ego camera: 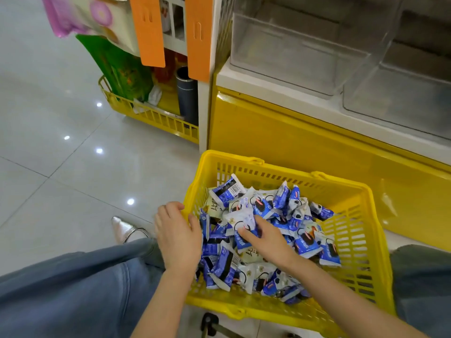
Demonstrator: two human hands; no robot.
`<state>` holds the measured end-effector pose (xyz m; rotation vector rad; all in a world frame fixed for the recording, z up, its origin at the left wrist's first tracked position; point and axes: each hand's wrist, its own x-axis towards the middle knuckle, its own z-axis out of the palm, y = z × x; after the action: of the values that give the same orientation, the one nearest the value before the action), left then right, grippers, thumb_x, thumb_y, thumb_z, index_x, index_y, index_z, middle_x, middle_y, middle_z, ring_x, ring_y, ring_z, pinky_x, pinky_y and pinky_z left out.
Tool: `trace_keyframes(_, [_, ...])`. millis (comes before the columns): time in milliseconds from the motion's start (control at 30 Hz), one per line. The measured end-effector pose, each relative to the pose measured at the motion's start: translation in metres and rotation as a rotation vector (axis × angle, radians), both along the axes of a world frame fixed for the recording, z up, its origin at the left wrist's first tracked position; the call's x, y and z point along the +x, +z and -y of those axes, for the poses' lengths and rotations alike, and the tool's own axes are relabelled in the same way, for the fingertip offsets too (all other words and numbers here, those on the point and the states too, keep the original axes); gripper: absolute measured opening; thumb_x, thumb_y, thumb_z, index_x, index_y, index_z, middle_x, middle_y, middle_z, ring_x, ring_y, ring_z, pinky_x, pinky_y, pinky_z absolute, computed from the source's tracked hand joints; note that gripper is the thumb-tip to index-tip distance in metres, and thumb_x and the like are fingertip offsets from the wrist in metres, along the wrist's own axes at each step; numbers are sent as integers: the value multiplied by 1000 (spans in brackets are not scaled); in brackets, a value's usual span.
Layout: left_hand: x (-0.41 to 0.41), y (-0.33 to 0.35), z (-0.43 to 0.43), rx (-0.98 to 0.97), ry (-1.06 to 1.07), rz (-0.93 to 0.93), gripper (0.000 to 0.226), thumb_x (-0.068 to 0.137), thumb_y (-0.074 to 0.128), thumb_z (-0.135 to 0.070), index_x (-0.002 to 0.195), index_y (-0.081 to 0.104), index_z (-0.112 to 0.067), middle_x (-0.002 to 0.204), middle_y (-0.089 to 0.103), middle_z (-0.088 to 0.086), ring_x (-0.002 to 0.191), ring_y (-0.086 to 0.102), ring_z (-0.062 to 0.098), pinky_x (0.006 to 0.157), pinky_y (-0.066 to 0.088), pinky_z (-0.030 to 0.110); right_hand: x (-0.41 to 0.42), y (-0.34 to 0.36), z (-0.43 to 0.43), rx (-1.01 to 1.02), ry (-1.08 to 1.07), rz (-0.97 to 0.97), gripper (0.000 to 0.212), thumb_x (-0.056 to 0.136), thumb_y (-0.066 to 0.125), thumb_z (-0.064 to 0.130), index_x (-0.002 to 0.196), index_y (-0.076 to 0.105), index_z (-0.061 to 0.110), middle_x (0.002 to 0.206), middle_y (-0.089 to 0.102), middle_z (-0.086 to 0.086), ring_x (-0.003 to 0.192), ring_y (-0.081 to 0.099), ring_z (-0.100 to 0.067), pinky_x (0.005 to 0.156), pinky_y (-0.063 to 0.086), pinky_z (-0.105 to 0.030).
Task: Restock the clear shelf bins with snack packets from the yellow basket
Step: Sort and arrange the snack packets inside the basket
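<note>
A yellow basket (361, 215) sits on the floor in front of the shelf, filled with several blue and white snack packets (305, 242). My left hand (178, 237) rests on the basket's left rim, fingers curled over the edge. My right hand (266, 237) reaches into the pile and pinches a white and blue packet (240, 219) near the middle. Two clear shelf bins stand above: one (292, 54) at the left and one (400, 98) at the right, both with nothing in them.
The yellow shelf base (280, 132) stands right behind the basket. At the back left a second yellow basket (151, 115) holds green bags and a dark cylinder. Orange tags (148, 30) hang above it. My knees in jeans flank the basket on a glossy tiled floor.
</note>
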<state>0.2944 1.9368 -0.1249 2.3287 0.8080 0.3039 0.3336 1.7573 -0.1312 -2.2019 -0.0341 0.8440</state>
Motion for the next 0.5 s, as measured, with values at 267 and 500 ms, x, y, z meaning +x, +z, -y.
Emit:
trace_keyframes(267, [2, 23, 36, -1299, -119, -266, 29, 97, 40, -38, 104, 63, -22, 94, 70, -7, 87, 67, 13, 75, 49, 25, -22, 44, 30, 381, 18, -232, 42, 81, 56, 51, 121, 50, 37, 119, 61, 23, 111, 55, 6, 94, 45, -15])
trace_keyframes(500, [1, 8, 38, -1157, 17, -118, 12, 97, 44, -27, 107, 51, -25, 106, 67, 4, 93, 67, 20, 81, 55, 39, -22, 40, 29, 323, -194, 21, 32, 92, 48, 39, 121, 52, 26, 111, 65, 17, 103, 60, -1, 89, 49, -21])
